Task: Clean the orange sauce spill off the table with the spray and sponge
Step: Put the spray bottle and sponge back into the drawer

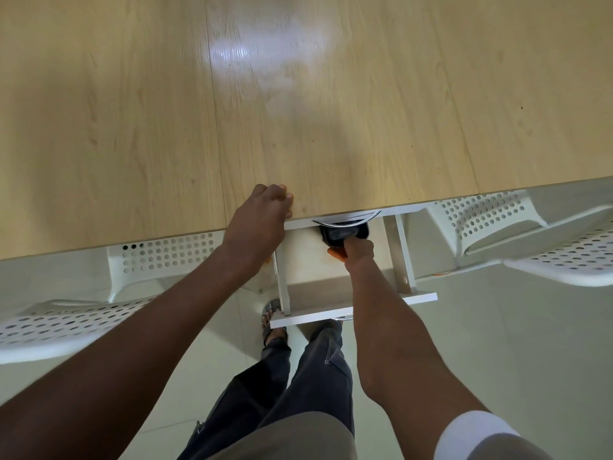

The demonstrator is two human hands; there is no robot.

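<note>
while the left hand (262, 214) rests curled on the table (132, 127) edge, the right hand (358, 252) grips something orange (335, 253) — in the drawer (351, 305).

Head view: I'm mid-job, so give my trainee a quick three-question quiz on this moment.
1. True or false: the white pull-out drawer under the light wooden table is open.
2. Which hand reaches into the drawer? A) left hand B) right hand
3. Fill in: the left hand rests on the table's ____.

Key:
1. True.
2. B; it grips an orange item beside a black container.
3. Edge.
</note>
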